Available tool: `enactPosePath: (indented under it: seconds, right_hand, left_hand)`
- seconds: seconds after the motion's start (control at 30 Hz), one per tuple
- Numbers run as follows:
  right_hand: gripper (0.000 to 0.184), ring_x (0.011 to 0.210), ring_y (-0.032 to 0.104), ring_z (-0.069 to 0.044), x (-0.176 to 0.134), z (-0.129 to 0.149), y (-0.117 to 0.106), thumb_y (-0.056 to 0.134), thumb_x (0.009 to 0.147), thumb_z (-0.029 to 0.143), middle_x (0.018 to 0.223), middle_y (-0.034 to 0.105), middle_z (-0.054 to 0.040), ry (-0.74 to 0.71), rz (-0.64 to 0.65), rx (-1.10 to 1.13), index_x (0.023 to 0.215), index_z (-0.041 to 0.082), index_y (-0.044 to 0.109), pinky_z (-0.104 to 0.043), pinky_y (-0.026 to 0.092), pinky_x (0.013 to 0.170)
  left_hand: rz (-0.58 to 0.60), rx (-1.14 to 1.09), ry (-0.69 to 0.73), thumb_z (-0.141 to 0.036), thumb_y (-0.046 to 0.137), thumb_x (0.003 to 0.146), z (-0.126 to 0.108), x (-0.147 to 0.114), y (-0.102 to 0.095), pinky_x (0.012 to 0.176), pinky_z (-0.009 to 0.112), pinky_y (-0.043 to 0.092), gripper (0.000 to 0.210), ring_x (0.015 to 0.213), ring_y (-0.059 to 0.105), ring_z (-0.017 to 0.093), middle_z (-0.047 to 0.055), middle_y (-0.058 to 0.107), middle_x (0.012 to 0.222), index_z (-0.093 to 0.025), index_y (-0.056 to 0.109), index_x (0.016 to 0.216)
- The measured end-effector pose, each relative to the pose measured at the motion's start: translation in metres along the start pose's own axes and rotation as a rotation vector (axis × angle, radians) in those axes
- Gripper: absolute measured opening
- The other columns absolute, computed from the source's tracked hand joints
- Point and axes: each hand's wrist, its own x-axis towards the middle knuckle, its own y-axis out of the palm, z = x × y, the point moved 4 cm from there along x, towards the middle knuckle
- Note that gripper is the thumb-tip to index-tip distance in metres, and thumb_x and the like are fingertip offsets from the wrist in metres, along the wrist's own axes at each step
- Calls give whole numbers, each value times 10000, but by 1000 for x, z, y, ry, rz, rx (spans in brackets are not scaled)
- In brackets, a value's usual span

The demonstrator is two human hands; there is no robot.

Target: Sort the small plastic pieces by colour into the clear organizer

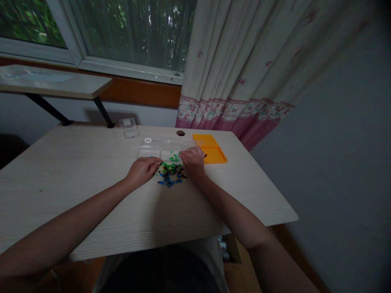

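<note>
Pieces point(168, 179), small, mixed blue, green, yellow and dark: loose heap on tabletop point(122, 221), on the near side of clear compartment box point(149, 152). Green pieces point(174, 158): scattered, apparently in middle compartment. Left hand point(143, 171): thumb and fingertips together at heap's left edge; anything pinched, impossible to tell. Right hand point(193, 160): fingers bent over box's right part; grasp likewise hidden. Advised handling: light fingertip pinch, one piece each time, low release, knuckles clear of box walls.
</note>
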Motion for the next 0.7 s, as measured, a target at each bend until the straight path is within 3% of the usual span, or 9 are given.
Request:
enactPosePath:
  seconds: [0.13,0.3,0.4,0.6,0.7]
  right_hand:
    - [117,933,500,-207,-2,-1,5,641,881,329,897,666,-32,-28,-9,-39,917,270,735,-367,349,852]
    - [241,1018,493,-215,-4,5,5,513,951,281,1032,652,-45,-52,7,-44,1133,275,671,-384,332,910]
    - [271,1034,493,-211,-4,5,3,462,971,278,1036,640,-44,-39,5,-15,1163,271,652,-382,329,935]
    - [266,1028,497,-209,-3,3,3,455,975,313,1013,640,-48,-11,17,28,1107,263,680,-378,328,939]
    - [259,1032,496,-208,-3,3,3,462,973,316,1010,641,-50,-7,28,28,1092,258,685,-377,327,947]
  left_hand:
    - [7,35,56,-339,403,955,-5,-1,0,825,324,470,336,823,684,205,40,744,871,-219,687,1090]
    - [27,27,59,-334,399,958,-8,-2,0,818,337,472,334,819,686,209,42,743,889,-215,685,1084]
    - [28,25,55,-331,399,957,-7,-2,0,823,347,466,331,834,684,215,43,740,899,-213,678,1089]
    - [37,17,101,-324,470,910,-10,-2,-1,766,324,454,295,689,642,185,-11,652,660,-222,627,1138]
    - [73,25,162,-290,514,873,-15,-3,-1,751,312,448,249,673,625,175,-23,623,638,-219,625,1085]
